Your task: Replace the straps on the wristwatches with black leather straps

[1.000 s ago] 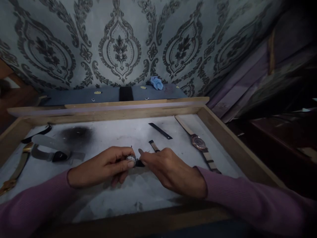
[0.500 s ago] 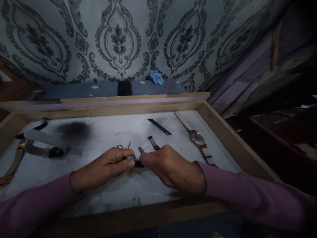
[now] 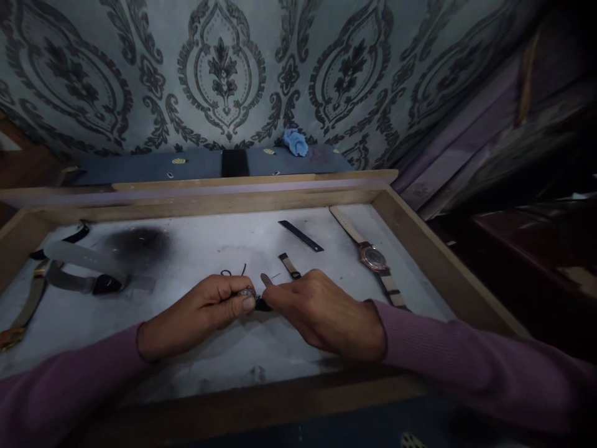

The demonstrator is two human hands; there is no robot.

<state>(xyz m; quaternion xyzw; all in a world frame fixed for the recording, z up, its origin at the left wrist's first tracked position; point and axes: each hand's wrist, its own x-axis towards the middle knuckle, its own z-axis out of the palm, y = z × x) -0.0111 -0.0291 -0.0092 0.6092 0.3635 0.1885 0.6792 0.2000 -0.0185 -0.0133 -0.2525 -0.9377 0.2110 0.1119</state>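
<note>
My left hand (image 3: 205, 313) pinches a small watch (image 3: 249, 292) between thumb and fingers, with the round case partly covered. A dark strap piece (image 3: 262, 305) runs from the case toward my right hand (image 3: 321, 315). The fingers of my right hand are closed round a thin tool whose flat rounded end (image 3: 266, 280) sticks out at the upper left. Just behind that hand lies a short strap piece with a buckle (image 3: 290, 266). A small black ring (image 3: 226, 273) and a short dark pin (image 3: 244, 269) rest behind my left hand.
The wooden tray (image 3: 261, 202) has a white bottom. On its right lie a watch with a light strap (image 3: 373, 257) and a black flat strip (image 3: 301, 236). At left are a grey band (image 3: 84, 258) and a gold watch (image 3: 13, 336). A blue crumpled cloth (image 3: 295, 142) sits behind.
The watch in my left hand has tilted slightly, and both hands have shifted very little. The objects lying in the tray rest as before.
</note>
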